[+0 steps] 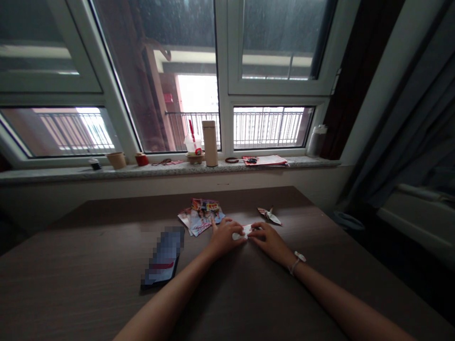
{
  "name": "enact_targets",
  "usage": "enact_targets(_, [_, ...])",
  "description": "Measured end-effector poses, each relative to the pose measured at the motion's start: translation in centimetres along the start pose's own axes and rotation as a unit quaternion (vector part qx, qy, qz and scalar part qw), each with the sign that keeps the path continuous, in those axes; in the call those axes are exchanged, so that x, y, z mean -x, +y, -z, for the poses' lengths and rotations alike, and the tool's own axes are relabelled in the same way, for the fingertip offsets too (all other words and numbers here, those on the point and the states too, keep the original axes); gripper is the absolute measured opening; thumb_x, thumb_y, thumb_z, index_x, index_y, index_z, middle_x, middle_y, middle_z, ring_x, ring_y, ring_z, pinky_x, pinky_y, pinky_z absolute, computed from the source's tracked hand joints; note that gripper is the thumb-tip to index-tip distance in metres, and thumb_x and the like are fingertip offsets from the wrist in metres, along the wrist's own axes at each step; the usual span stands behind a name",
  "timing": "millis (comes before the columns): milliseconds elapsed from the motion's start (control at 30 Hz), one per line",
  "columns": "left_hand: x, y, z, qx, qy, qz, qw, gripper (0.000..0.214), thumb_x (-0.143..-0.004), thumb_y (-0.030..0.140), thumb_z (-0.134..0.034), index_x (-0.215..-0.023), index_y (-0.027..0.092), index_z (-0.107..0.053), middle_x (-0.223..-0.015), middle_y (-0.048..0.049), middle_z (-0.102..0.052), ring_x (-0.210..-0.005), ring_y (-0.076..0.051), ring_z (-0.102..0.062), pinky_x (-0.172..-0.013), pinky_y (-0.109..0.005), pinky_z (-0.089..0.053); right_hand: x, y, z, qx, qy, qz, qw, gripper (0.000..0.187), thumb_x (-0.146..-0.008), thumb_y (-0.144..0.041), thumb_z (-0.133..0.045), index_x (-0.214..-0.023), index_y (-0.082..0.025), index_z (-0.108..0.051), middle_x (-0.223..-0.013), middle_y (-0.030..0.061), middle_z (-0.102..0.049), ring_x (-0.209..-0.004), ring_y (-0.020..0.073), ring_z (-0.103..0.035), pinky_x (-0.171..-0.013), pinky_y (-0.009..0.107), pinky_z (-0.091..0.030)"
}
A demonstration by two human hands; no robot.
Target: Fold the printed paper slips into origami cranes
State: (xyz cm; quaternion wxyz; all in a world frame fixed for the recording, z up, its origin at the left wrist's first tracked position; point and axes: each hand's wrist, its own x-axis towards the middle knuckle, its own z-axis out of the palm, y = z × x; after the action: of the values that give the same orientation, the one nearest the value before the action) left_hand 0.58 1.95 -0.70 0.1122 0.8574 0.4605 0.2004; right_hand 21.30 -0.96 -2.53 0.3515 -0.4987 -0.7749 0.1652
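A small white folded piece of paper (243, 231) lies on the dark wooden table (88, 279) between my two hands. My left hand (223, 237) presses on its left side with the fingers bent over it. My right hand (268, 240), with a band at the wrist, pinches its right side. A finished folded paper crane (269, 215) sits just beyond my right hand. A fanned stack of colourful printed sheets (201, 216) lies just beyond my left hand.
A phone (164, 258) lies on the table to my left. The stone windowsill (53, 173) carries small cups, a drink cup with a red straw (194, 143), a tall beige flask (210, 143), scissors and red papers (265, 160). A curtain hangs at the right.
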Motion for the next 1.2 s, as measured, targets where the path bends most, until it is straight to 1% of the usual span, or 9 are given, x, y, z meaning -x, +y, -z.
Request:
enact_targets(133, [0.0, 0.1, 0.0, -0.001, -0.003, 0.012, 1.000, 0.020, -0.080, 0.047, -0.069, -0.094, 0.033, -0.073, -0.117, 0.0032, -0.069, -0.127, -0.029, -0.042, -0.113, -0.065, 0.002, 0.3, -0.2, 0.1, 0.007, -0.004, 0.012, 1.000, 0.017, -0.086, -0.024, -0.063, -0.094, -0.027, -0.077, -0.119, 0.0059, -0.061, -0.114, 0.0198, -0.056, -0.104, 0.036, -0.041])
enact_targets(267, [0.0, 0.0, -0.2, -0.001, -0.003, 0.009, 1.000, 0.022, -0.081, 0.048, -0.067, -0.095, 0.032, -0.073, -0.118, 0.0013, -0.069, -0.127, -0.029, -0.042, -0.114, -0.063, 0.001, 0.3, -0.1, 0.0, 0.021, -0.009, 0.015, 1.000, 0.016, -0.086, -0.027, -0.063, -0.095, -0.029, -0.077, -0.123, 0.0053, -0.059, -0.118, 0.0209, -0.052, -0.106, 0.038, -0.039])
enact_targets(333, [0.0, -0.1, -0.3, 0.000, 0.001, 0.010, 1.000, 0.023, -0.081, 0.049, -0.067, -0.095, 0.032, -0.072, -0.118, 0.0013, -0.069, -0.127, -0.029, -0.042, -0.114, -0.065, 0.002, 0.3, -0.2, 0.0, 0.028, -0.009, 0.012, 0.999, 0.015, -0.086, -0.028, -0.064, -0.094, -0.030, -0.077, -0.123, 0.0052, -0.058, -0.119, 0.0217, -0.051, -0.106, 0.039, -0.038])
enact_targets(533, [0.1, -0.2, -0.4, 0.005, 0.001, 0.011, 1.000, 0.022, -0.080, 0.048, -0.069, -0.095, 0.032, -0.072, -0.119, 0.0018, -0.068, -0.128, -0.030, -0.042, -0.112, -0.066, 0.005, 0.4, -1.1, 0.4, 0.091, 0.022, -0.016, 0.995, 0.016, -0.084, -0.029, -0.065, -0.093, -0.033, -0.077, -0.122, 0.0064, -0.056, -0.120, 0.0242, -0.048, -0.105, 0.042, -0.038])
enact_targets(700, [0.0, -0.4, -0.5, 0.018, 0.006, 0.009, 1.000, 0.020, -0.078, 0.046, -0.071, -0.093, 0.033, -0.072, -0.117, 0.0031, -0.069, -0.128, -0.029, -0.042, -0.111, -0.067, 0.011, 0.6, -1.9, 0.6, 0.136, 0.028, -0.035, 0.990, 0.017, -0.084, -0.032, -0.065, -0.096, -0.035, -0.077, -0.120, 0.0068, -0.056, -0.120, 0.0253, -0.048, -0.102, 0.042, -0.040])
enact_targets(833, [0.0, -0.4, -0.5, 0.020, 0.005, 0.014, 1.000, 0.020, -0.077, 0.046, -0.072, -0.093, 0.033, -0.072, -0.117, 0.0020, -0.069, -0.128, -0.030, -0.042, -0.112, -0.066, 0.010, 0.5, -1.8, 0.6, 0.158, 0.046, -0.060, 0.985, 0.018, -0.085, -0.032, -0.063, -0.096, -0.033, -0.077, -0.118, 0.0082, -0.057, -0.116, 0.0255, -0.050, -0.099, 0.040, -0.041])
enact_targets(933, [0.0, -0.2, -0.4, 0.018, 0.002, 0.015, 1.000, 0.020, -0.078, 0.046, -0.072, -0.093, 0.033, -0.072, -0.117, 0.0023, -0.069, -0.128, -0.031, -0.042, -0.111, -0.068, 0.009, 0.4, -1.7, 0.6, 0.168, 0.050, -0.070, 0.982, 0.018, -0.086, -0.032, -0.063, -0.096, -0.032, -0.078, -0.116, 0.0090, -0.058, -0.113, 0.0253, -0.051, -0.097, 0.039, -0.042])
enact_targets(1067, [0.0, -0.2, -0.4, 0.010, 0.003, 0.017, 1.000, 0.022, -0.077, 0.047, -0.072, -0.094, 0.033, -0.072, -0.118, 0.0021, -0.069, -0.127, -0.030, -0.043, -0.111, -0.068, 0.007, 0.3, -1.8, 0.7, 0.196, 0.051, -0.086, 0.975, 0.020, -0.087, -0.035, -0.061, -0.098, -0.033, -0.077, -0.114, 0.0089, -0.059, -0.112, 0.0253, -0.051, -0.094, 0.038, -0.042])
enact_targets(1200, [0.0, -0.3, -0.4, 0.017, -0.002, 0.013, 1.000, 0.022, -0.078, 0.048, -0.071, -0.094, 0.033, -0.072, -0.119, 0.0026, -0.068, -0.127, -0.030, -0.042, -0.111, -0.069, 0.010, 0.3, -2.0, 0.8, 0.227, 0.061, -0.107, 0.966, 0.022, -0.090, -0.038, -0.057, -0.099, -0.035, -0.077, -0.114, 0.0081, -0.060, -0.111, 0.0245, -0.051, -0.093, 0.037, -0.042])
